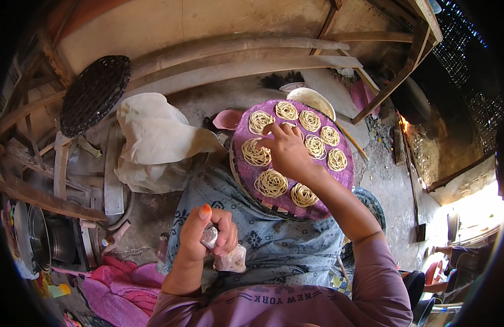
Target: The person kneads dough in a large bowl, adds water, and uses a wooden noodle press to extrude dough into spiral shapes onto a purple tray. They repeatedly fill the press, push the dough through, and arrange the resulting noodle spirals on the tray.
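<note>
A round tray covered with purple cloth (333, 200) rests across my lap, bearing several coiled nests of pale dough strands (271, 183). Above its middle, my right hand (287, 148) reaches in with thumb and fingers apart and bent downward. Its fingertips are near a nest that is partly hidden under the hand. At lower left, my left hand (208, 234) is closed around a twisted clear plastic bag (231, 258). The bag's full end bulges out below the fist, and what is inside is hard to make out. The left thumb points up and has an orange nail.
A large white sack (154, 136) stands left of the tray. Behind the tray are a pale bowl (313, 100) and a pink dish (228, 119). A dark woven basket (96, 95) leans at far left. A fire (405, 126) burns under a dark pan (411, 102) at right.
</note>
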Tool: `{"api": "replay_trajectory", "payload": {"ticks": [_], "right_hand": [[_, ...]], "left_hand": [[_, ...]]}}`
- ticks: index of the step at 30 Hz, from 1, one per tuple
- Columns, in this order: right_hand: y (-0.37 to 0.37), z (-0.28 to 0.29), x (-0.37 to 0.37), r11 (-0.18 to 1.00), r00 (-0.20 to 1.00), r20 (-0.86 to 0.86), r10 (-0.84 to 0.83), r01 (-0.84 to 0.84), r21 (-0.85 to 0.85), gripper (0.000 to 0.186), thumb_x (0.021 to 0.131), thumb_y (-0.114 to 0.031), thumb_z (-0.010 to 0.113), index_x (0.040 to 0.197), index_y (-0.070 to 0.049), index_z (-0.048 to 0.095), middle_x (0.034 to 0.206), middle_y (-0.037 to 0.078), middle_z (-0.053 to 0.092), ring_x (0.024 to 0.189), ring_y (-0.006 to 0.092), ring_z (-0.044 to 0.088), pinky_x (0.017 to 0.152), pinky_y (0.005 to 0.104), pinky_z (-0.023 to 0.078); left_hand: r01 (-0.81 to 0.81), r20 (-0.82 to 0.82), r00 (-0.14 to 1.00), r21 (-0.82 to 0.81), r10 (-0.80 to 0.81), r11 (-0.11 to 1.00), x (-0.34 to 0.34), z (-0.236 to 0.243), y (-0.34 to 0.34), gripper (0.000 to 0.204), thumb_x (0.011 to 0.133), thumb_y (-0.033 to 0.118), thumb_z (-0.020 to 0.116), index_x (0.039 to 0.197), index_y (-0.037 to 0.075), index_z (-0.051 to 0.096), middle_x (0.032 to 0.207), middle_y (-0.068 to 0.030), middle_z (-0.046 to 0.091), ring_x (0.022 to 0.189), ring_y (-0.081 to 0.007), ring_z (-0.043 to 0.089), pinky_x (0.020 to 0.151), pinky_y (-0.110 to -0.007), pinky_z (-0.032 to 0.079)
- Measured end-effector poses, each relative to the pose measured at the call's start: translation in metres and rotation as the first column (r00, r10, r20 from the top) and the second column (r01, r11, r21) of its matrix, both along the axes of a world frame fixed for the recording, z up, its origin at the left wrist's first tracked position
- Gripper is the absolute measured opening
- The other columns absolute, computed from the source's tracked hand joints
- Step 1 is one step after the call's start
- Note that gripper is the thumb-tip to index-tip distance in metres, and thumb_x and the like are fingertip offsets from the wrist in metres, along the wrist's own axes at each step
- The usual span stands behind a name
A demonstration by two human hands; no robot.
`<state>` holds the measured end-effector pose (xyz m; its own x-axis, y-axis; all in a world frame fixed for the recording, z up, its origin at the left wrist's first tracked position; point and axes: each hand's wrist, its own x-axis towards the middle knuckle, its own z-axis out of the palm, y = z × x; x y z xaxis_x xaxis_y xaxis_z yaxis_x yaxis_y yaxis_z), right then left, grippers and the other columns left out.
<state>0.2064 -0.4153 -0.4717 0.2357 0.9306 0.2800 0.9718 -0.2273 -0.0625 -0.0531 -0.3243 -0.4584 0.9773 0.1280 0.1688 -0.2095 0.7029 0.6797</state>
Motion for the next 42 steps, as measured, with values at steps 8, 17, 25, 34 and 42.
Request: {"api": "replay_trajectory", "payload": {"ticks": [8,17,25,34,42], "right_hand": [[0.007,-0.008,-0.001,1.000,0.999,-0.040,-0.016,0.016,0.013,0.032,0.073,0.002,0.062,0.096,-0.017,0.071,0.115,0.007,0.055,0.103,0.0274,0.052,0.091,0.0426,0.039],[0.004,-0.009,-0.001,1.000,1.000,-0.015,-0.012,0.012,0.016,0.032,0.073,0.001,0.061,0.098,-0.017,0.071,0.113,0.007,0.057,0.099,0.0270,0.052,0.087,0.0412,0.040],[-0.065,0.031,-0.094,0.909,0.579,-0.726,0.371,-0.385,0.157,0.044,0.091,-0.025,0.064,0.125,0.001,0.054,0.116,0.018,0.059,0.113,0.0352,0.057,0.096,0.0459,0.047],[-0.143,0.011,-0.109,0.999,0.546,-0.838,-0.004,0.036,0.019,0.037,0.093,-0.038,0.062,0.099,-0.002,0.065,0.061,0.019,0.056,0.054,0.0348,0.059,0.053,0.0418,0.046],[-0.207,0.003,-0.086,0.997,0.651,-0.757,0.052,-0.082,-0.002,0.044,0.101,-0.037,0.045,0.083,-0.001,0.064,0.059,0.014,0.054,0.053,0.0328,0.056,0.053,0.0388,0.044]], "left_hand": [[-0.014,-0.015,1.000,0.022,0.015,1.000,-0.001,0.003,0.000,0.065,0.101,0.051,0.030,0.059,0.003,0.045,0.045,-0.0065,0.040,0.038,-0.0149,0.036,0.039,-0.028,0.032],[-0.028,-0.034,0.999,0.080,0.030,0.996,0.002,0.003,-0.001,0.066,0.100,0.054,0.026,0.058,0.006,0.043,0.042,-0.0053,0.040,0.033,-0.0148,0.034,0.036,-0.030,0.031],[-0.384,0.138,0.905,-0.141,0.402,0.913,-0.023,0.040,0.048,0.067,0.098,0.063,0.022,0.059,0.012,0.042,0.042,-0.0008,0.040,0.033,-0.0134,0.031,0.037,-0.029,0.029],[-0.119,0.078,0.992,0.857,0.102,0.502,0.002,-0.020,-0.010,0.074,0.077,0.050,0.074,0.132,0.008,0.048,0.135,-0.0123,0.050,0.122,-0.0266,0.051,0.104,-0.039,0.040],[0.431,-0.220,0.823,0.843,-0.524,0.323,0.036,-0.029,-0.102,0.044,0.099,0.022,0.047,0.138,0.002,0.042,0.133,-0.0139,0.052,0.125,-0.0227,0.049,0.101,-0.034,0.043]]}}
